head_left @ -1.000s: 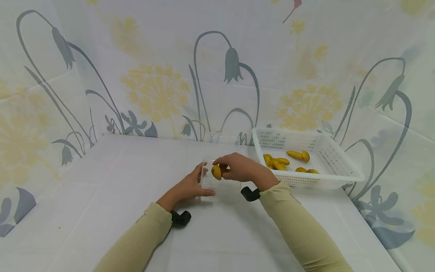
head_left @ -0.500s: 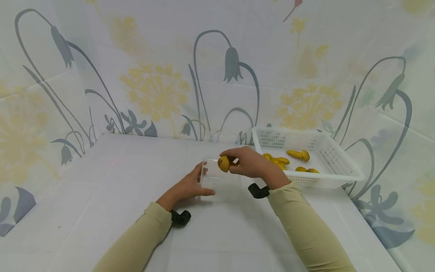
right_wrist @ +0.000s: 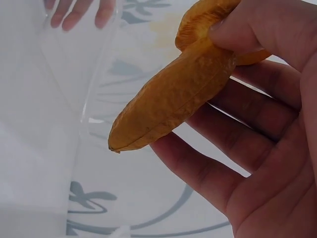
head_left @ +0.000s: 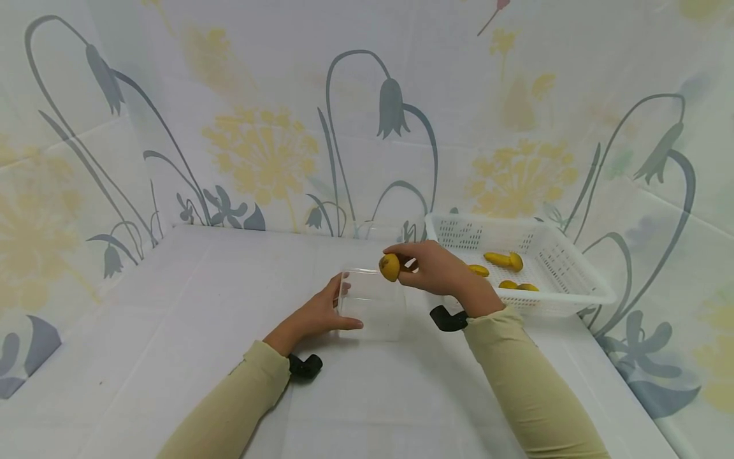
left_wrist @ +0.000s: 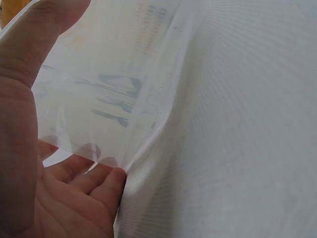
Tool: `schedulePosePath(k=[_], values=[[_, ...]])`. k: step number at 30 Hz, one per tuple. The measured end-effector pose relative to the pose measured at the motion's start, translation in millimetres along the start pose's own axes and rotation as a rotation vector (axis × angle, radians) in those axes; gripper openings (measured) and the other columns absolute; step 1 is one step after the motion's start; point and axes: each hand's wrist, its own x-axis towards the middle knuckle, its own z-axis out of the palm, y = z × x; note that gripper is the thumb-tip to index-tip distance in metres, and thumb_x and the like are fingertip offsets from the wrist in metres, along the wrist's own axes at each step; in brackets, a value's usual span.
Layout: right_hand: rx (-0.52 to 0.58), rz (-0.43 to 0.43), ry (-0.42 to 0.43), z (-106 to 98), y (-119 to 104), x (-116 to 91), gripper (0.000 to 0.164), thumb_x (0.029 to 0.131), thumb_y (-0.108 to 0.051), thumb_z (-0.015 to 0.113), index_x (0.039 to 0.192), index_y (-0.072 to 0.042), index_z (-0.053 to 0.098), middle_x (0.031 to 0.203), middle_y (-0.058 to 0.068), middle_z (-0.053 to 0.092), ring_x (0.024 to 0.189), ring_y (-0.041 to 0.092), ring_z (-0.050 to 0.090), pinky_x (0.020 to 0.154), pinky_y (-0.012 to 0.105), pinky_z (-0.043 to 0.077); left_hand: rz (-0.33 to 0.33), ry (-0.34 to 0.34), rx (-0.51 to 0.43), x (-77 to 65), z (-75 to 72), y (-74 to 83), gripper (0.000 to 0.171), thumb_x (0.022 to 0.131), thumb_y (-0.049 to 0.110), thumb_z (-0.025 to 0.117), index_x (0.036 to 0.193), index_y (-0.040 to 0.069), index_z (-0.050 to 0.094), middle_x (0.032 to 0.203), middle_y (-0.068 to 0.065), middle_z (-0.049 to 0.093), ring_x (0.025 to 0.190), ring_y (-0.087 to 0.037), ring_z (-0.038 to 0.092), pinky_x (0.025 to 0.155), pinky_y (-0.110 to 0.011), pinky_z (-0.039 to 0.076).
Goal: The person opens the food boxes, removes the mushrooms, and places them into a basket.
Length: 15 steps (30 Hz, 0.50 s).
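My right hand (head_left: pixel 441 271) pinches a yellow mushroom (head_left: pixel 390 267) above the right rear rim of a clear plastic box (head_left: pixel 375 315). The right wrist view shows its long stem (right_wrist: pixel 168 99) pointing down and left, with the thumb at the gilled cap (right_wrist: pixel 200 25). My left hand (head_left: pixel 316 315) grips the box at its left end, thumb along the front and fingers at the back. Through the box wall (left_wrist: pixel 114 74), the left wrist view shows fingertips against the far side. No mushroom shows inside the box.
To the right stands a white perforated basket (head_left: pixel 550 298) with several yellow mushrooms (head_left: pixel 504 260), some hidden by my right hand. A faint clear container (head_left: pixel 378 231) stands at the table's back edge. Patterned cloth (head_left: pixel 258 76) hangs behind the white table (head_left: pixel 189 306).
My right hand has moved right and up with the mushroom, from over the box's middle to its right rear rim. The left hand and box stay still.
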Motion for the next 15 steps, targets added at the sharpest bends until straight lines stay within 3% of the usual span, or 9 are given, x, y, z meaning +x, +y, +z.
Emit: schedulePosePath(k=[15], values=[[-0.023,0.052,0.076,-13.3,21.4,-13.5,0.043,0.087,-0.014,0.061,0.130,-0.016,0.060,0.111,0.000,0.067,0.101,0.016,0.063,0.090,0.035,0.055,0.028,-0.007,-0.018,0.5,-0.8,-1.2,0.112,0.072,0.040,0.085,0.155,0.023,0.012,0.156,-0.006,0.034,0.144,-0.027,0.034,0.115,-0.051,0.032]])
